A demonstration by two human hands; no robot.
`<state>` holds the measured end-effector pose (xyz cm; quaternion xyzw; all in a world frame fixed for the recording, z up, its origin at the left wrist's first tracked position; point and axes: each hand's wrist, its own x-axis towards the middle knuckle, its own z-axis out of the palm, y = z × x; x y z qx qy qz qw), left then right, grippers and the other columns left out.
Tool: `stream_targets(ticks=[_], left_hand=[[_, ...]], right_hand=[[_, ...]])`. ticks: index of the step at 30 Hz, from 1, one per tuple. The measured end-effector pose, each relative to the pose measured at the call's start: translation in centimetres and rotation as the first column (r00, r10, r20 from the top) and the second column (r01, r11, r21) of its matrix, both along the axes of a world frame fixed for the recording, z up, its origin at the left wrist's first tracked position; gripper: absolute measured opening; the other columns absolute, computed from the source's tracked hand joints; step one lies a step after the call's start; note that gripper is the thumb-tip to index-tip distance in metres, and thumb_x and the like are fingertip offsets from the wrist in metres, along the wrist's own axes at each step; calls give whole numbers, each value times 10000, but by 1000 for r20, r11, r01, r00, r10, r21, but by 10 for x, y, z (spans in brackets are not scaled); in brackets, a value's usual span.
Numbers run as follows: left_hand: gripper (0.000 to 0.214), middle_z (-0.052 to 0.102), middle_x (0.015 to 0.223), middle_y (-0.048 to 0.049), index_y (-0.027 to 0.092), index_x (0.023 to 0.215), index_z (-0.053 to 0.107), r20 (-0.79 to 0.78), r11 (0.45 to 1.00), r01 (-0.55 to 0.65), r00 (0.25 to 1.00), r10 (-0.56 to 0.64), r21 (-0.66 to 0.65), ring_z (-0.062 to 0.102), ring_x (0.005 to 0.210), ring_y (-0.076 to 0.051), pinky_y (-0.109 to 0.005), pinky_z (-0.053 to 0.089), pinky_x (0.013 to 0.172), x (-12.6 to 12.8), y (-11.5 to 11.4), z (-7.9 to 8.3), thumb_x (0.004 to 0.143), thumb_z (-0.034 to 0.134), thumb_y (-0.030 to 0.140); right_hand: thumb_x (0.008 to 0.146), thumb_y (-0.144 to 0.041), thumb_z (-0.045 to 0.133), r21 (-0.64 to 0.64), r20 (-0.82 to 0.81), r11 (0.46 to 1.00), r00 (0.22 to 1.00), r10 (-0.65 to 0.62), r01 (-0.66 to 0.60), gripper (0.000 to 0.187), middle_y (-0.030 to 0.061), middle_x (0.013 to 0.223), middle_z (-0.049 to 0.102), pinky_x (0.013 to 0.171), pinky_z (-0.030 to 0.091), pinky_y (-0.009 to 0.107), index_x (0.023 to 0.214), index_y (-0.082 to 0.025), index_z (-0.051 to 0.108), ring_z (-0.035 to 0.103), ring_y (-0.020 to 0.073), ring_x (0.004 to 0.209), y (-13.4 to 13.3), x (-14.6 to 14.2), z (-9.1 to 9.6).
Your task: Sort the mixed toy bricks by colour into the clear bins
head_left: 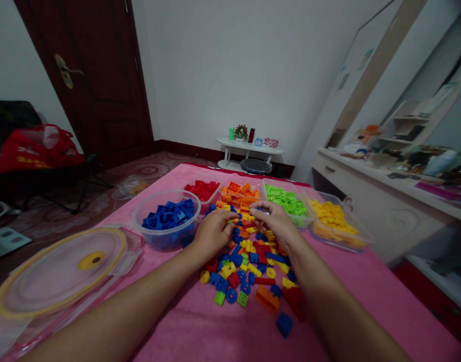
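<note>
A loose pile of mixed toy building bricks (249, 259) in blue, yellow, red, orange and green lies between my two hands. My left hand (215, 231) reaches over the pile's left side, thumb and fingers apart, with no brick visible in its grasp. Across from it, my right hand (273, 218) hovers over the far right of the pile. Its fingers are bent but apart, and I see nothing clearly held. Parts of the pile are hidden under both hands. Blue bricks (170, 213) fill a round clear tub (140, 226) beside my left hand.
Behind the pile stand clear boxes of red bricks (203, 190), orange bricks (240, 192), green bricks (285, 199) and yellow bricks (332, 216). Clear lids, one round with a yellow rim (119, 246), lie at the left on the pink tablecloth (200, 332). A dresser (351, 176) stands to the right.
</note>
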<state>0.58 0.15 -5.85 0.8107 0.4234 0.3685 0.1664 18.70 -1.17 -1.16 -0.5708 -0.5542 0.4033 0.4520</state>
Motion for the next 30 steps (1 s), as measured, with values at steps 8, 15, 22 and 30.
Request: stream_targets(ticks=[8, 15, 22, 30], left_hand=[[263, 685, 901, -62, 243, 988, 716, -418, 999, 39, 908, -36, -3, 615, 897, -232, -325, 470, 759, 5, -5, 2, 773, 588, 326], [264, 726, 869, -14, 301, 930, 727, -450, 994, -40, 893, -12, -106, 650, 837, -224, -300, 449, 668, 6, -8, 10, 713, 575, 300], [238, 729, 864, -10, 261, 883, 722, -345, 991, -73, 938, 30, -113, 650, 811, -193, -276, 441, 682, 5, -8, 6, 714, 561, 218], [228, 710, 895, -31, 203, 915, 706, -5, 998, -16, 1000, 16, -55, 628, 826, -178, -285, 453, 746, 5, -4, 5, 751, 556, 155]], right_hand=[[698, -245, 604, 12, 800, 973, 586, 129, -231, 197, 13, 876, 718, 734, 438, 269, 847, -236, 732, 635, 185, 848, -5, -6, -16], [728, -298, 576, -81, 935, 989, 334, 119, -125, 209, 42, 878, 732, 680, 429, 301, 826, -289, 761, 649, 243, 857, -14, -9, 1], [758, -322, 563, -84, 922, 983, 362, 140, -165, 223, 26, 913, 726, 705, 434, 294, 878, -300, 750, 641, 222, 879, -14, -12, -1], [731, -304, 570, -33, 952, 989, 297, 76, -146, 244, 88, 884, 706, 667, 433, 312, 902, -224, 724, 644, 250, 847, -14, -25, -16]])
